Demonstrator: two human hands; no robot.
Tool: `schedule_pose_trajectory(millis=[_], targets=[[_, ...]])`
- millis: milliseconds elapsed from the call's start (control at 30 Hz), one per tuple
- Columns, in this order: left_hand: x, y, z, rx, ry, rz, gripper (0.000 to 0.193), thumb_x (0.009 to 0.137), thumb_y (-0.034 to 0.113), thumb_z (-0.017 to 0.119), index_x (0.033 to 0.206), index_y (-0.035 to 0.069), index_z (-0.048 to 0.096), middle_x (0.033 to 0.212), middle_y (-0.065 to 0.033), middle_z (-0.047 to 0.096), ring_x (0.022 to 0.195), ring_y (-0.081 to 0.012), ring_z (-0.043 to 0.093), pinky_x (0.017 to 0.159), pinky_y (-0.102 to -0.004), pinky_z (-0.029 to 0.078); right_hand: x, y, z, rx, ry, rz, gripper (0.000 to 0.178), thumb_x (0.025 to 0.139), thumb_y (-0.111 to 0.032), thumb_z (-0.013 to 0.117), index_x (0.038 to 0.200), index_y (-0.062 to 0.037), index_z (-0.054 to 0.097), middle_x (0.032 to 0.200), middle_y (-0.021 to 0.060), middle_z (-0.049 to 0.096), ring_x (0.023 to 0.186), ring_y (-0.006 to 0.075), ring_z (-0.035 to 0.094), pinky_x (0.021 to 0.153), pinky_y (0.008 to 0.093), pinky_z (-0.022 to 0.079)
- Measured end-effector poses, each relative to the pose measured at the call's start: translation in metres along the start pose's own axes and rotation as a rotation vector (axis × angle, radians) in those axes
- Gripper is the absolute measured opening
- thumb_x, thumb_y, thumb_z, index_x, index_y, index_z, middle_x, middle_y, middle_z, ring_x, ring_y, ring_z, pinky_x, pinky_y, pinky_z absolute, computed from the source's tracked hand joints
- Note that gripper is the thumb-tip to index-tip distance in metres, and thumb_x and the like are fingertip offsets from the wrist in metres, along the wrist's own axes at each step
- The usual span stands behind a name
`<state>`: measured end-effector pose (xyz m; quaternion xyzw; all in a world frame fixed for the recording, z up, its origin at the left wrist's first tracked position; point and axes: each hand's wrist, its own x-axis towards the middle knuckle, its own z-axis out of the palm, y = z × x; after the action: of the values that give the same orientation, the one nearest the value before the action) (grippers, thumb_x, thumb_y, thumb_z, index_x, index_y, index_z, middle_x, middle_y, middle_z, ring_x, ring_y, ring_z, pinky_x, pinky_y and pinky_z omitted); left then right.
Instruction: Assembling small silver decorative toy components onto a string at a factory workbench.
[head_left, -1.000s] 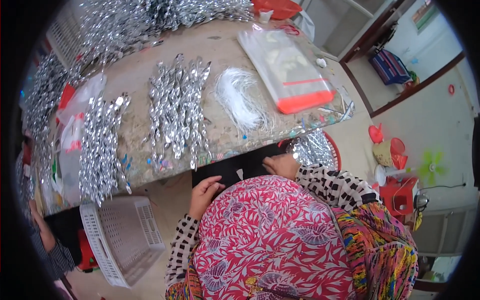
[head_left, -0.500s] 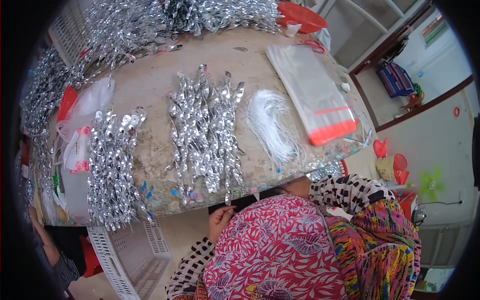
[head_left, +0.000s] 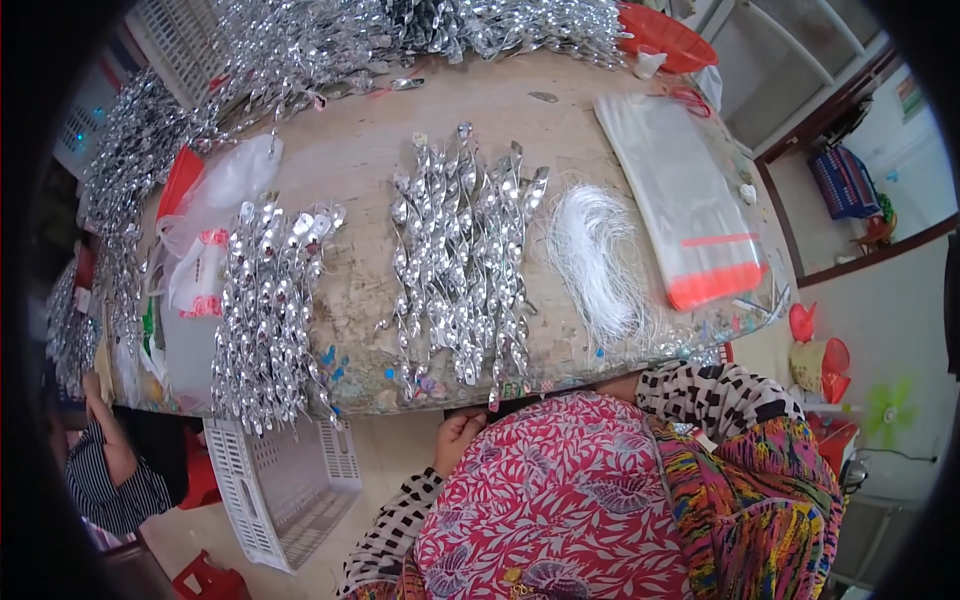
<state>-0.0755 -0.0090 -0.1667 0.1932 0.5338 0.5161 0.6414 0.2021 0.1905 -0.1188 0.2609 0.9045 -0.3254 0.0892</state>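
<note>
Head view: left hand [head_left: 460, 438] near table edge [head_left: 400, 401]

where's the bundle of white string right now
In the head view, the bundle of white string lies on the table, right of centre, between silver twisted strips on its left and clear plastic bags on its right.

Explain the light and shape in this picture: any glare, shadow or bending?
In the head view, black rims the image and the table looks bowed along its front edge; there too, bright glints dot the middle bundle of silver strips, and a paler sheen lies on the clear bags; also in the head view, the left hand looks dimly lit.
</note>
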Motion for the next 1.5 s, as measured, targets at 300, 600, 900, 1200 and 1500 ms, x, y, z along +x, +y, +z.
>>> schedule_pose_trajectory(millis=[300,600,900,1200,1500], targets=[[0.008,0.007,0.033,0.026,-0.088,0.005,0.022,0.095,0.010,0.051,0.112,-0.003,0.057,0.084,-0.0075,0.065,0.075,-0.0103,0.060,0.069,-0.0230,0.048,-0.038,0.013,0.010,-0.191,0.109,0.060,0.047,0.092,-0.039,0.045,0.129,-0.0096,0.050,0.124,0.0209,0.054,0.118,0.0380,0.049,0.102,0.0441,0.035],[-0.051,0.069,0.057,0.472,-0.226,-0.010,0.033,0.094,0.013,0.055,0.125,0.000,0.053,0.114,-0.0077,0.061,0.105,-0.0120,0.056,0.091,-0.0261,0.045,-0.127,0.019,-0.008,0.098,0.285,0.130,0.045,0.085,-0.009,0.052,0.129,-0.0035,0.048,0.111,0.0259,0.059,0.103,0.0405,0.056,0.086,0.0427,0.047],[-0.018,0.218,0.075,0.837,0.345,0.674,0.020,0.088,0.011,0.062,0.105,0.000,0.064,0.089,-0.0081,0.063,0.081,-0.0111,0.059,0.070,-0.0248,0.047,-0.110,-0.059,-0.129,0.252,0.087,0.047,0.039,0.091,-0.019,0.056,0.125,-0.0008,0.051,0.116,0.0202,0.060,0.106,0.0341,0.059,0.089,0.0383,0.047],[0.081,0.230,0.048,1.284,0.565,0.423,0.028,0.086,0.028,0.061,0.086,0.000,0.058,0.069,-0.0123,0.057,0.060,-0.0272,0.053,0.056,-0.0377,0.040,0.021,-0.118,-0.187,0.481,0.251,-0.422,0.027,0.091,-0.011,0.058,0.115,0.0006,0.057,0.101,0.0144,0.064,0.092,0.0204,0.063,0.081,0.0295,0.049],[0.074,0.226,0.053,1.059,0.573,0.632,0.026,0.087,0.025,0.061,0.081,0.000,0.059,0.061,-0.0135,0.056,0.053,-0.0265,0.052,0.053,-0.0376,0.039,0.107,-0.100,-0.179,0.859,0.069,-0.147,0.030,0.093,-0.015,0.056,0.118,0.0000,0.054,0.095,0.0072,0.065,0.080,0.0128,0.062,0.072,0.0257,0.051]])
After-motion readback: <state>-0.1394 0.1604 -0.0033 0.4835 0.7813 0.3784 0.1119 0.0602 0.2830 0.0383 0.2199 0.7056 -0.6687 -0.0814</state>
